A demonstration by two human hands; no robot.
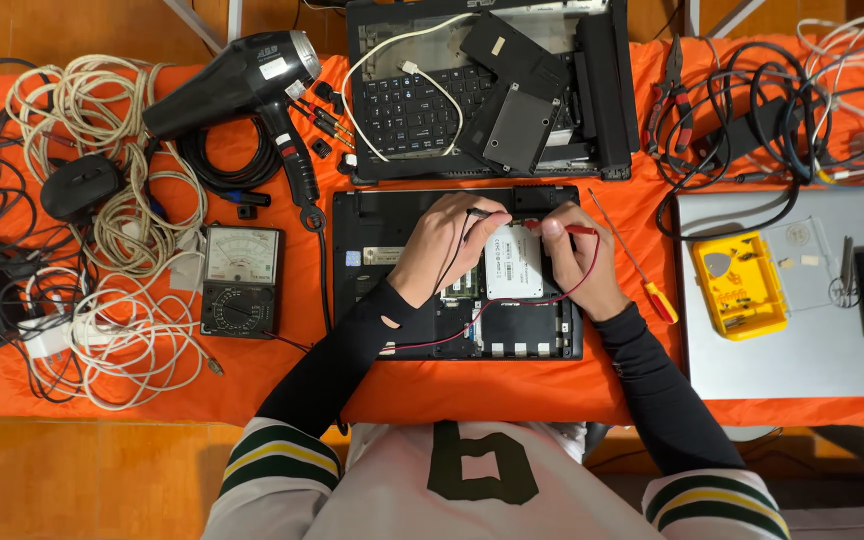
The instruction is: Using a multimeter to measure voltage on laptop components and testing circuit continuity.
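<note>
Here red probe (580, 230) sits in right hand (580, 262).

One head view looks straight down, fairly near, over the orange table (552, 395).

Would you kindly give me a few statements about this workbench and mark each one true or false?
1. The right hand holds a red probe. True.
2. The left hand holds a screwdriver. False: it holds a black probe.
3. Both probe tips are over the opened laptop. True.
4. The meter lies right of the laptop. False: it lies to the left.
5. The hair dryer is white. False: it is black.
</note>
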